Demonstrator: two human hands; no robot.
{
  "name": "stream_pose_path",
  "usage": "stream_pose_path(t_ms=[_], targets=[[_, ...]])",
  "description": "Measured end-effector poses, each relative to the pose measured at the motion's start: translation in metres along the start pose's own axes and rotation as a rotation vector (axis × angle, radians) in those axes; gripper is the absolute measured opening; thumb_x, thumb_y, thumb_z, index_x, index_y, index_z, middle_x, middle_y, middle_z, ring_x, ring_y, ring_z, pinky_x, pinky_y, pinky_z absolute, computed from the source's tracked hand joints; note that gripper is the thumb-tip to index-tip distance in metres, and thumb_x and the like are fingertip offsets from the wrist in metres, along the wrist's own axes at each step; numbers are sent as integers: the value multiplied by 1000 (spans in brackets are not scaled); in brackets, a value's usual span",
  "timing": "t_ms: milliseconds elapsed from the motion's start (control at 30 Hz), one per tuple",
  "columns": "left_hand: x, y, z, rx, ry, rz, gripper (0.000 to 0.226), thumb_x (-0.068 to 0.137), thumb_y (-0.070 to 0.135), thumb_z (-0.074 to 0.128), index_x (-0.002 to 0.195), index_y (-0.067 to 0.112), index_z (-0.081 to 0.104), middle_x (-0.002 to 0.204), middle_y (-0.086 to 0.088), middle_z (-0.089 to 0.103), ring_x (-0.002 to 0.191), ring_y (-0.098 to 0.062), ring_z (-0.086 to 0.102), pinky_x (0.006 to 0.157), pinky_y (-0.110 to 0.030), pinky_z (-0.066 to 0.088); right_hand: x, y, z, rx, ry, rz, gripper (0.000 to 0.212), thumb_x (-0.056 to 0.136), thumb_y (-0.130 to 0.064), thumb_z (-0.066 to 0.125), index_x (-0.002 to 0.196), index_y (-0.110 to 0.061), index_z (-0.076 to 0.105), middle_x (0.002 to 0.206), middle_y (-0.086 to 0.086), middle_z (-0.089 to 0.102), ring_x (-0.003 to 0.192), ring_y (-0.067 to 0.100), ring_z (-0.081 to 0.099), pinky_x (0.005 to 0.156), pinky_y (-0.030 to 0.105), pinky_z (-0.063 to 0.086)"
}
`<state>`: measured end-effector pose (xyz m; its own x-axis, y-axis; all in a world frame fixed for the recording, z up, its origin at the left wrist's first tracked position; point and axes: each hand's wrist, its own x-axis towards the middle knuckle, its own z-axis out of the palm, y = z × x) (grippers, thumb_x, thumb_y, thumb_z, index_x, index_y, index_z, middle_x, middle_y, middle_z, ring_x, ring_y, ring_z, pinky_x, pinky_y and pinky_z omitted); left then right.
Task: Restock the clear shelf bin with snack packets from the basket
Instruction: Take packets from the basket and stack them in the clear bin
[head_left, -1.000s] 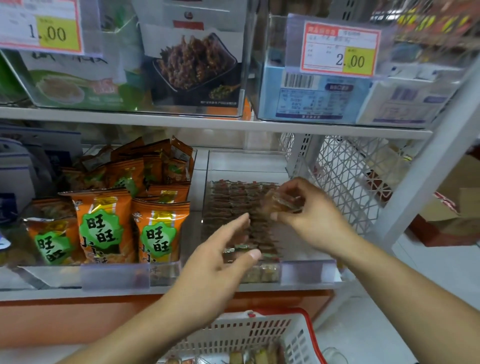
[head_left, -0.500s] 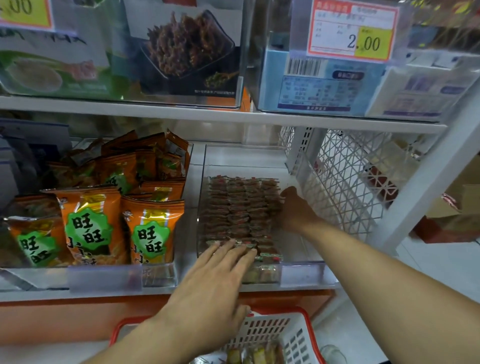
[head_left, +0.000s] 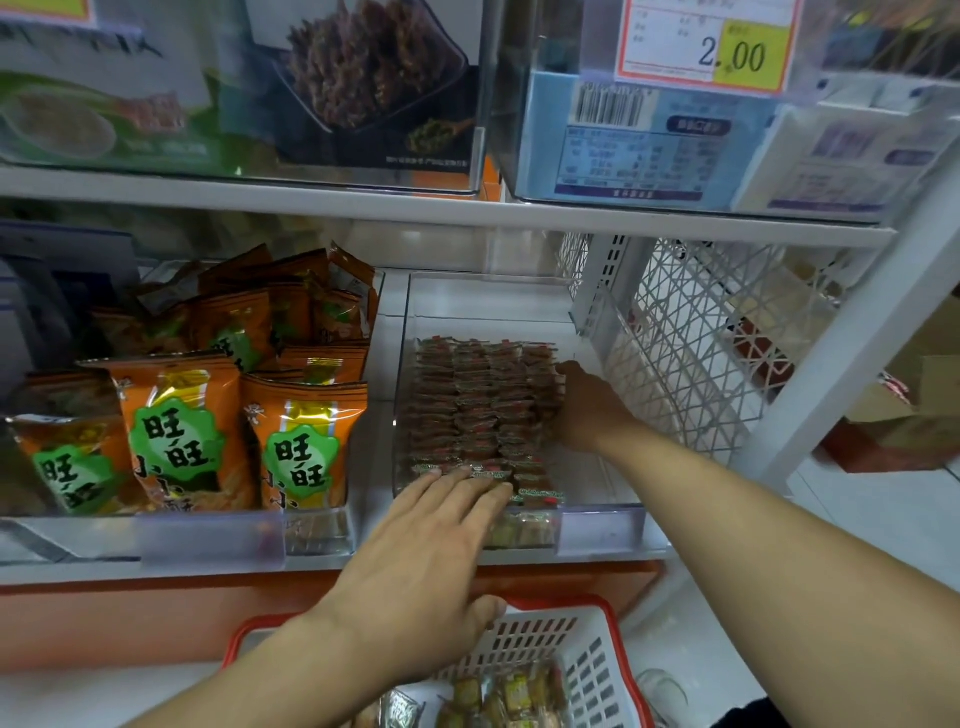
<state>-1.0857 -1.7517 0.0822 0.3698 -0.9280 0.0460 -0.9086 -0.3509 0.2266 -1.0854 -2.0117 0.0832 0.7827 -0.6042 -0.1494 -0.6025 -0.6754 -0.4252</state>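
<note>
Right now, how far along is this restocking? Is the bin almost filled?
Partly done. Rows of small packets already fill the left part of the clear bin. In hand: the left hand lies flat on the front packets, and the right hand presses against the rows' right side, apparently tidying them. Left: the strip along the bin's right side is bare, and the basket below holds more packets.

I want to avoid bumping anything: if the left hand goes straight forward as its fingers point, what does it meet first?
The left hand already rests its fingertips on the front rows of snack packets in the clear bin; it would probably slide onto more packets.
</note>
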Motion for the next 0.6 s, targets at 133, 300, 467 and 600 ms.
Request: stream_pose_path(t_ms=[133,300,467,600], targets=[[-1,1,1,22,8,-3,96,94,62,52,162,31,-8,170,9,6,154,-9,-2,110,-22,-23,-11,-8,-8,-73,-6,-4,70,91,-5,63,152,-13,28,141,20,43,128,40,52,101,42,48],[-9,1,-4,32,40,28,102,94,55,57,162,18,-9,171,3,5,156,-13,-7,125,-30,-12,-55,-44,-31,-249,301,-298,42,87,2,57,125,-15,55,117,11,59,103,33,64,79,34,50],[-46,3,2,-5,143,44,99,90,44,67,163,9,9,169,-5,17,158,-19,3,128,-33,5,-136,-47,-20,303,461,-840,15,86,-6,65,97,-15,64,85,-6,64,75,4,60,70,18,48],[-82,-6,40,-78,131,64,77,86,37,67,153,13,38,154,-4,42,150,-24,29,125,-37,24,-177,4,43,163,191,-919,13,85,-10,63,94,-19,63,91,-8,59,79,7,54,70,20,45]])
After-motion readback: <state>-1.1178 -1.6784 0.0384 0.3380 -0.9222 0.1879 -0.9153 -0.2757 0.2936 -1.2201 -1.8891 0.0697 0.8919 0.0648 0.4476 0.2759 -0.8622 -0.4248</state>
